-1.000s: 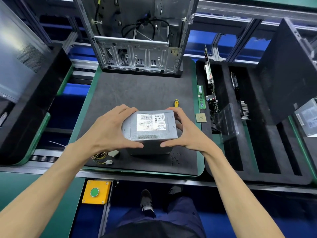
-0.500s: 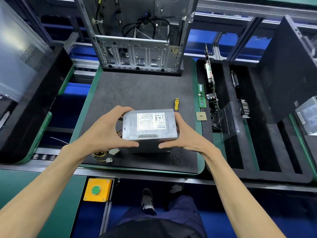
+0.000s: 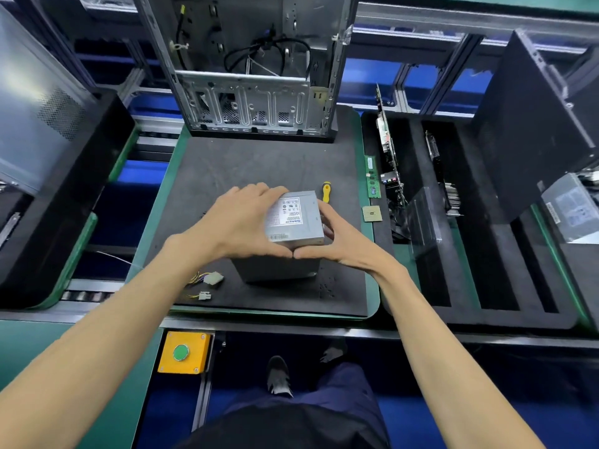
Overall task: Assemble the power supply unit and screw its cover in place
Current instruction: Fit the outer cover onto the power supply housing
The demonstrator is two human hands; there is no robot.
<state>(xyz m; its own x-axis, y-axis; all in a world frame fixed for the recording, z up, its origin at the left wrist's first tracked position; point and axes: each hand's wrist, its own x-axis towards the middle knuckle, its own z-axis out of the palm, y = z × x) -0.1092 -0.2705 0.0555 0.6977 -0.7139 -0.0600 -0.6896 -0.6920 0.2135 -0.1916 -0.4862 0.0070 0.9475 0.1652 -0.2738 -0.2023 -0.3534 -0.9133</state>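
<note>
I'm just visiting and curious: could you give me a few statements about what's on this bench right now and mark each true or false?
1. Both hands grip the power supply unit. True: left hand, right hand.
2. The yellow-handled screwdriver is in the right hand. False: it lies on the mat beyond the unit.
3. The open computer case stands at the mat's far end. True.
4. The button on the yellow box is red. False: it is green.

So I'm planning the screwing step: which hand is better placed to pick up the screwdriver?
Probably the right hand: the yellow-handled screwdriver lies just beyond it on the mat, while the left hand grips the power supply's opposite side.
</note>
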